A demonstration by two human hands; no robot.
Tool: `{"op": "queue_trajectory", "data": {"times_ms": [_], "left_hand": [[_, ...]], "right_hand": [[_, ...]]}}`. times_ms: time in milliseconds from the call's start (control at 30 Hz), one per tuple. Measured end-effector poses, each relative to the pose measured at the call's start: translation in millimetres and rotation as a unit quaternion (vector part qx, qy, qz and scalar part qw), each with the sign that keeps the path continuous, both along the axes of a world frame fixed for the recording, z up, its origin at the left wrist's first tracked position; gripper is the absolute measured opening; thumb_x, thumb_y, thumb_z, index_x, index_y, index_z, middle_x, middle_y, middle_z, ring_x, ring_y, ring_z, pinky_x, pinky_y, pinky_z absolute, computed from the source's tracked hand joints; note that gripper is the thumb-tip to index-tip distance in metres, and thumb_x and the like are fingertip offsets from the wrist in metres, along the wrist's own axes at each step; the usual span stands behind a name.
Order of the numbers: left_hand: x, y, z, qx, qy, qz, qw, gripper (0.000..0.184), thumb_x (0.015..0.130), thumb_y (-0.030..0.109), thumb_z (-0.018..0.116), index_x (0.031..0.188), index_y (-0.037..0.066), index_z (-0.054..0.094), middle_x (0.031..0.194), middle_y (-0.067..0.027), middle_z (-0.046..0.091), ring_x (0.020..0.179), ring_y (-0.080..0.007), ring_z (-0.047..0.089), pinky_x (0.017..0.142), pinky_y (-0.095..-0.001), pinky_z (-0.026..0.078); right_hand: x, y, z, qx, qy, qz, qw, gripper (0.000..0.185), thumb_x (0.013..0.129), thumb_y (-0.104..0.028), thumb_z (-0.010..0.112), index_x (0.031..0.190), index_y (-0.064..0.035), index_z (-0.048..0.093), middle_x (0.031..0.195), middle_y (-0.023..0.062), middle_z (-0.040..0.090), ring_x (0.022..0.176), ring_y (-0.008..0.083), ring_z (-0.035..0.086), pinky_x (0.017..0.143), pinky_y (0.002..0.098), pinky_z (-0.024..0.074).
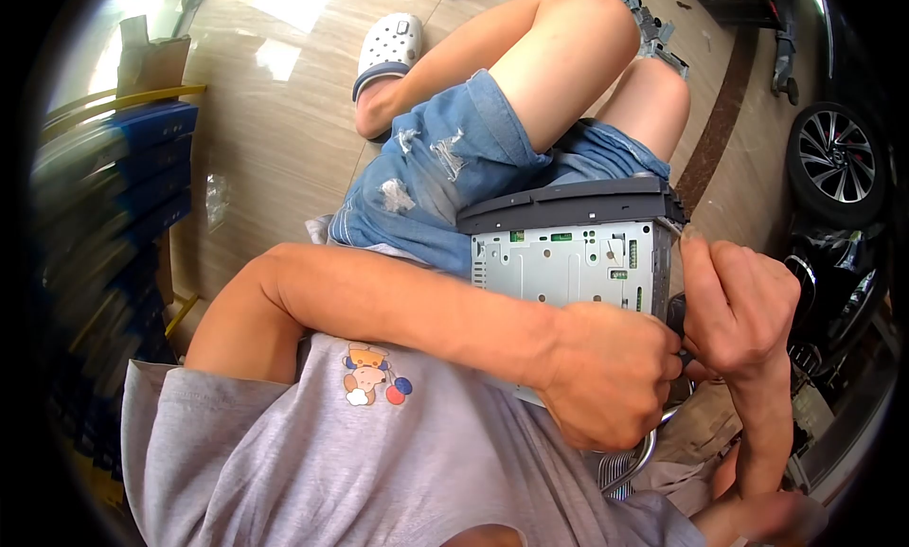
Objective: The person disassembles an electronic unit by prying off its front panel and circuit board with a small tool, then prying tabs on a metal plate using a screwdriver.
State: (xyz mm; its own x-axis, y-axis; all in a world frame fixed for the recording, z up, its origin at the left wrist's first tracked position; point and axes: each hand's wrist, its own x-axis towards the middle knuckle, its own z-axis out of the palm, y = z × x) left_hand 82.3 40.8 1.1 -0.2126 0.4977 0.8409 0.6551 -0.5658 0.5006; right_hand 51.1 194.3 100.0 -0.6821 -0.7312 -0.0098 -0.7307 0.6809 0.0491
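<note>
A metal car radio unit (559, 263) with a dark plastic front frame (568, 202) rests across the lap, over the blue denim shorts (426, 168). My left hand (606, 372) is closed in a fist at the near right part of the metal case. My right hand (739, 301) is closed just beyond the unit's right side, with its fingertips near the frame's corner. Between the two hands a small piece of a black object (676, 312) shows. The fingers hide most of it, and what each hand grips cannot be made out.
Blue boxes (156, 159) stand stacked at the left. A car wheel (839, 157) is at the right. Metal brackets (653, 31) lie beyond the knees on the tiled floor (275, 140). Curved metal tubing (644, 452) and beige cloth (696, 429) show at the lower right.
</note>
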Motion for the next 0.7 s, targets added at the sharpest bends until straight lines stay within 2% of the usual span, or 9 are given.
{"op": "queue_trajectory", "data": {"times_ms": [100,233,267,333,433,467,533,633,700], "left_hand": [[-1.5,1.4,0.5,0.001,-0.005,-0.002,1.0,0.03,0.064,0.034,0.063,0.064,0.004,0.064,0.062,-0.0082,0.06,0.063,-0.0246,0.061,0.059,-0.0353,0.047],[-3.8,1.4,1.3,0.008,-0.017,0.016,1.0,0.029,0.064,0.034,0.063,0.063,0.005,0.064,0.061,-0.0066,0.059,0.062,-0.0238,0.06,0.059,-0.0349,0.046],[-4.1,1.4,0.9,0.011,-0.019,0.021,1.0,0.029,0.065,0.033,0.063,0.063,0.005,0.064,0.061,-0.0061,0.058,0.062,-0.0235,0.06,0.059,-0.0348,0.046],[-2.6,-0.1,3.7,-0.013,0.009,-0.006,1.0,0.027,0.066,0.033,0.064,0.062,0.007,0.069,0.063,-0.0066,0.064,0.065,-0.0255,0.064,0.063,-0.0374,0.05],[11.4,4.7,1.5,-0.03,0.028,-0.003,0.999,0.026,0.066,0.034,0.064,0.062,0.008,0.07,0.064,-0.0068,0.067,0.066,-0.0267,0.066,0.064,-0.0389,0.052],[8.7,5.2,2.2,-0.033,0.031,0.008,0.999,0.026,0.065,0.034,0.064,0.061,0.008,0.07,0.064,-0.0068,0.067,0.066,-0.0269,0.066,0.064,-0.039,0.052],[5.3,0.8,2.7,-0.024,-0.007,0.038,0.999,0.024,0.065,0.033,0.064,0.059,0.011,0.07,0.063,-0.0053,0.067,0.066,-0.0274,0.067,0.063,-0.0396,0.052],[1.5,7.7,3.7,-0.031,-0.017,0.051,0.998,0.022,0.064,0.034,0.064,0.057,0.013,0.069,0.061,-0.0039,0.067,0.065,-0.0276,0.067,0.061,-0.0401,0.052],[3.2,10.8,4.8,-0.048,-0.013,0.037,0.998,0.023,0.064,0.034,0.065,0.056,0.013,0.069,0.06,-0.0038,0.067,0.062,-0.0274,0.067,0.06,-0.04,0.051]], "right_hand": [[-3.7,0.2,-0.3,-0.047,-0.048,-0.043,0.997,0.03,0.069,0.001,0.069,0.099,0.0041,0.07,0.066,0.0072,0.05,0.049,0.0217,0.051,0.043,0.0352,0.0393],[-6.2,-5.1,-1.8,-0.134,-0.139,-0.157,0.969,0.017,0.079,0.002,0.071,0.096,0.0001,0.068,0.067,0.0095,0.051,0.051,0.0269,0.054,0.046,0.0381,0.0426],[-7.1,-4.0,-3.9,-0.178,-0.169,-0.185,0.952,0.016,0.081,0.002,0.071,0.096,-0.0007,0.068,0.068,0.01,0.051,0.051,0.0282,0.054,0.046,0.0388,0.0433],[-7.3,-6.2,1.6,-0.264,-0.33,-0.288,0.859,0.016,0.082,0.003,0.068,0.097,-0.0025,0.067,0.071,0.0104,0.055,0.053,0.0288,0.057,0.047,0.0375,0.045],[-6.7,-23.6,-12.3,-0.171,-0.226,-0.141,0.949,0.015,0.084,0.001,0.075,0.097,-0.0016,0.068,0.075,0.0107,0.063,0.057,0.0252,0.059,0.05,0.0321,0.0407],[-9.5,-29.6,-3.9,-0.118,-0.152,-0.134,0.972,0.018,0.082,0.002,0.075,0.099,-0.0015,0.069,0.074,0.0106,0.063,0.058,0.0249,0.059,0.051,0.0324,0.0414],[-6.3,-26.2,10.9,-0.158,-0.114,-0.161,0.967,0.021,0.081,0.003,0.074,0.101,-0.0014,0.07,0.073,0.0106,0.061,0.058,0.0258,0.059,0.051,0.034,0.0406],[-0.7,-16.8,18.3,-0.146,-0.088,-0.175,0.97,0.025,0.08,0.005,0.072,0.105,-0.0005,0.071,0.074,0.0102,0.059,0.057,0.0276,0.058,0.051,0.0369,0.0395],[2.9,-7.5,21.0,-0.057,-0.096,-0.184,0.976,0.026,0.079,0.004,0.073,0.105,-0.0003,0.071,0.075,0.0101,0.058,0.057,0.028,0.057,0.051,0.0376,0.0397]]}}
